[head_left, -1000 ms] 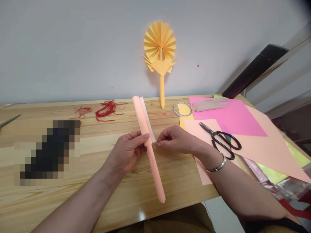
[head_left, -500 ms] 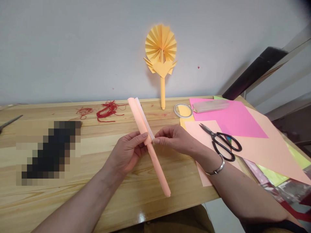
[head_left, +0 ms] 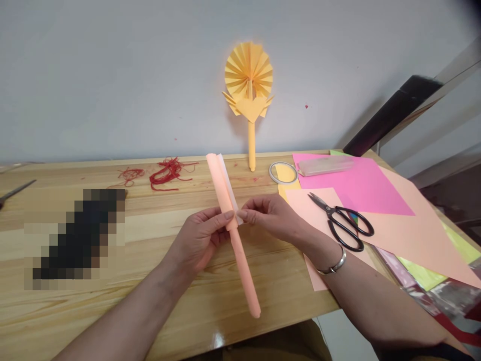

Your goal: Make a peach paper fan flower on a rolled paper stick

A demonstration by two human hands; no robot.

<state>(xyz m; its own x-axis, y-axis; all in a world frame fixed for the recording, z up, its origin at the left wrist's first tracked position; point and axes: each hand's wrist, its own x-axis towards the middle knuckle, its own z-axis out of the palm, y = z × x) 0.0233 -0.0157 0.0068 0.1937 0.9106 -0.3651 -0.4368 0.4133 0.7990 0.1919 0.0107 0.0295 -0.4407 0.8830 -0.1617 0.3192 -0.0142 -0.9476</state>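
Observation:
My left hand (head_left: 201, 235) is closed around a peach folded paper piece (head_left: 217, 178), thumb on top, near where a rolled peach paper tube (head_left: 246, 273) comes out of its lower end. The tube slants down toward the table's front edge. Along the folded piece's right side runs a white tape strip (head_left: 227, 181). My right hand (head_left: 268, 215) pinches the lower end of that strip between thumb and forefinger, close beside my left thumb. Exactly how the tube sits inside the folded piece is hidden.
A yellow paper fan (head_left: 249, 75) leans on the wall. Red thread (head_left: 167, 173) and a blurred-out dark object (head_left: 78, 233) lie left. To the right are a tape roll (head_left: 283, 173), black-handled scissors (head_left: 338, 218), pink paper (head_left: 361, 185), peach sheets (head_left: 421, 230) and a translucent case (head_left: 325, 164).
Both hands have shifted slightly, and the peach paper piece with its tube has moved a little right and down and stands more upright. My right hand keeps its pinch at the strip's end.

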